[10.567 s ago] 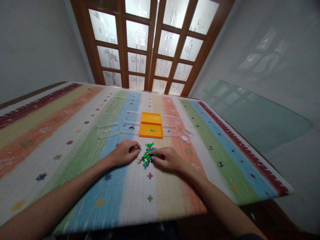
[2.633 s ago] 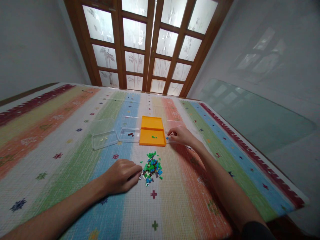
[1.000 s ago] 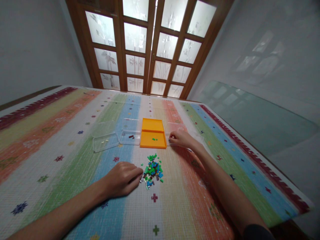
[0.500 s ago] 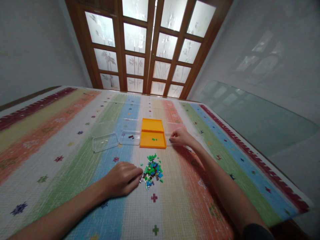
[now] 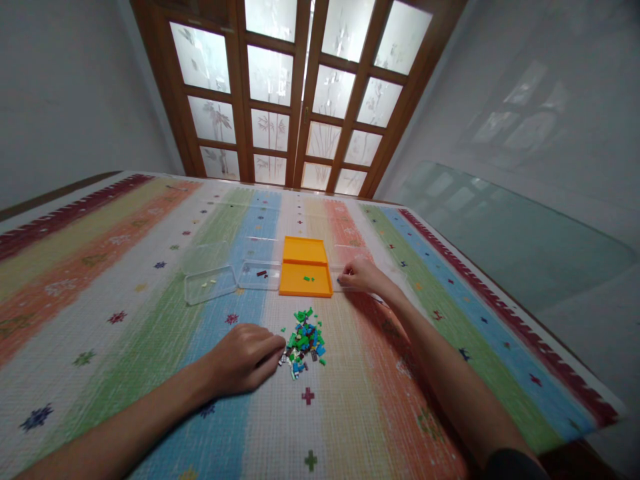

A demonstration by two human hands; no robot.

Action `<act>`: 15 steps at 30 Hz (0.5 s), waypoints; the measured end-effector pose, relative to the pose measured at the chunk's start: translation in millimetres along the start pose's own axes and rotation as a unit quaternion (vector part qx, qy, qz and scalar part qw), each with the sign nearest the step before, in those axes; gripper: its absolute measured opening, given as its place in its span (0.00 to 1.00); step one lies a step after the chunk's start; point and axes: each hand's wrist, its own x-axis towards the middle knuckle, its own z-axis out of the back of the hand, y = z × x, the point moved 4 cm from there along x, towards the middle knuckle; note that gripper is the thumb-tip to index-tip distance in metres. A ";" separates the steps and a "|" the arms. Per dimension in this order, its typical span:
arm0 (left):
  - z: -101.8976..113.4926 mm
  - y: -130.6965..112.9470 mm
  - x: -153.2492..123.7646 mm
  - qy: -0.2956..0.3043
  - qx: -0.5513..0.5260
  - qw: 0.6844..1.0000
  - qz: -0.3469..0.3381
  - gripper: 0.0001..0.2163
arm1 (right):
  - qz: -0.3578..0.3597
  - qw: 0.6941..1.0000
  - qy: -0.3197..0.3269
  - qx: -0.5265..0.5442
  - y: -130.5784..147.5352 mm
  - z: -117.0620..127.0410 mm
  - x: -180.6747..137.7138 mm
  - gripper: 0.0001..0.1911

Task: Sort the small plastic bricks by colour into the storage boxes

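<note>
My left hand (image 5: 243, 358) lay palm down on the cloth (image 5: 125, 320), fingers loosely curled together and pointing right, the tips touching the left edge of the brick pile (image 5: 303, 343). Whether a brick sat under those fingertips I could not tell. The forearm ran back toward me at a low slant, flat along the blue stripe.

My right hand (image 5: 361, 276) was stretched well forward, the arm nearly straight and crossing the orange stripe. The hand was knuckles up, fingers bent down and drawn together at the near edge of a clear box (image 5: 350, 263) just right of the orange box (image 5: 305, 268). The fingertips looked pressed together as in a pinch, but what they held (if anything) was too small to make out.

The pile was a small heap of green, blue, white and dark bricks, lying between my hands and nearer the left one. Beyond it stood a row of shallow boxes: the orange box with its lid open and a few green bricks inside, a clear one (image 5: 259, 273) to its left with a dark brick in it, and another clear one (image 5: 210, 285) farther left, with pale bits.
</note>
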 end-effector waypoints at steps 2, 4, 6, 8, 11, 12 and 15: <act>0.1 0.1 -0.1 -0.001 0.000 1.000 0.002 0.10 | -0.007 1.000 -0.006 -0.008 -0.6 0.1 -0.3 0.13; 0.0 0.3 -0.3 -0.001 0.000 1.000 0.005 0.10 | -0.011 1.000 -0.012 -0.013 -0.7 1.1 -0.7 0.13; -0.4 0.5 -0.6 0.001 0.000 1.000 0.005 0.10 | -0.013 1.000 -0.016 -0.020 -0.7 2.9 -1.2 0.13; -0.7 0.8 -0.9 0.003 -0.001 1.000 0.005 0.10 | -0.016 0.999 -0.024 -0.030 -0.8 5.7 -1.8 0.14; -1.0 1.2 -1.4 0.005 -0.002 1.000 0.007 0.10 | -0.015 0.998 -0.039 -0.038 -0.1 10.1 -3.3 0.14; -1.2 1.4 -1.5 0.006 -0.003 1.000 0.007 0.10 | -0.013 0.998 -0.044 -0.038 0.6 11.2 -4.0 0.14; -1.7 1.7 -1.6 0.009 -0.004 1.000 0.008 0.10 | -0.004 0.998 -0.052 -0.034 3.8 12.2 -6.5 0.12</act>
